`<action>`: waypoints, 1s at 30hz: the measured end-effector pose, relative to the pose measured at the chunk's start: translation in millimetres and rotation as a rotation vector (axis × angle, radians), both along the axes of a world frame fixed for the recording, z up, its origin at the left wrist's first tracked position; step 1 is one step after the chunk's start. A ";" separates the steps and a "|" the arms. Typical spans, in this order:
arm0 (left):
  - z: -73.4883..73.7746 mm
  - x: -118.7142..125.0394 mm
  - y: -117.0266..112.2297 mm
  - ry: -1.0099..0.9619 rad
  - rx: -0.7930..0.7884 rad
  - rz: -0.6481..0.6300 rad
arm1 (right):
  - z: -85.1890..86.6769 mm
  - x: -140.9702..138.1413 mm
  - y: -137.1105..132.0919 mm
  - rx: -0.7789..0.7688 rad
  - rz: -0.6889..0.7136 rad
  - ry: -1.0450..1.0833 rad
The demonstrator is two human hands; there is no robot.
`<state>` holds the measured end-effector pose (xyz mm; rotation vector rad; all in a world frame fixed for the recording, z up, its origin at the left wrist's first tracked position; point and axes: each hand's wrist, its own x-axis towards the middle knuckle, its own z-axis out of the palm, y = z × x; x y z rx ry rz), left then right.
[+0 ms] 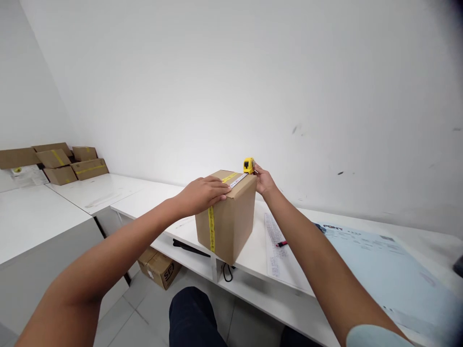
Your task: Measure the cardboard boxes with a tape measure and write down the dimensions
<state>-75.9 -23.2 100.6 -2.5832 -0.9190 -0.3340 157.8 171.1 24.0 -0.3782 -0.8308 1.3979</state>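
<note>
A brown cardboard box (243, 221) with yellow printed tape stands at the front edge of a white table. Across its top runs the pale blade (238, 180) of a yellow tape measure (249, 165). My left hand (204, 193) rests over the top's near left part, its fingertips and thumb closed at the blade's near end; the exact grip is partly hidden. Behind the box's far right corner, my right hand (264, 180) is closed around the tape measure's case, with some fingers hidden by the box.
Right of the box lie a written sheet (273, 260), a red and black pen (281, 244) and a light blue printed mat (376, 260). Several cartons (90, 167) are piled at the far left. Another carton (161, 270) sits below the table, near my legs. A wall stands behind.
</note>
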 end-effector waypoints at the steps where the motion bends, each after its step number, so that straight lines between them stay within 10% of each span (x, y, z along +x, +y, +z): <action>1: 0.8 -0.1 -2.0 0.043 0.030 0.018 | 1.4 -1.0 -0.6 -0.005 -0.001 -0.003; 8: -1.5 -8.2 -8.6 0.079 0.242 0.027 | 17.8 5.2 -6.0 -0.014 -0.008 -0.065; 16: -19.8 -5.7 -58.1 -0.113 0.596 -0.060 | 45.1 88.1 -59.0 0.090 -0.071 -0.113; 19: -43.7 15.1 -82.9 -0.011 0.562 -0.229 | 5.4 108.6 -128.5 0.203 -0.031 -0.290; 24: -87.8 62.9 -92.4 -0.018 0.690 -0.531 | -91.0 81.6 -260.5 -0.046 0.185 -0.328; 30: -109.7 85.7 -81.7 0.003 0.529 -0.576 | -139.9 42.1 -318.2 -0.319 0.186 0.067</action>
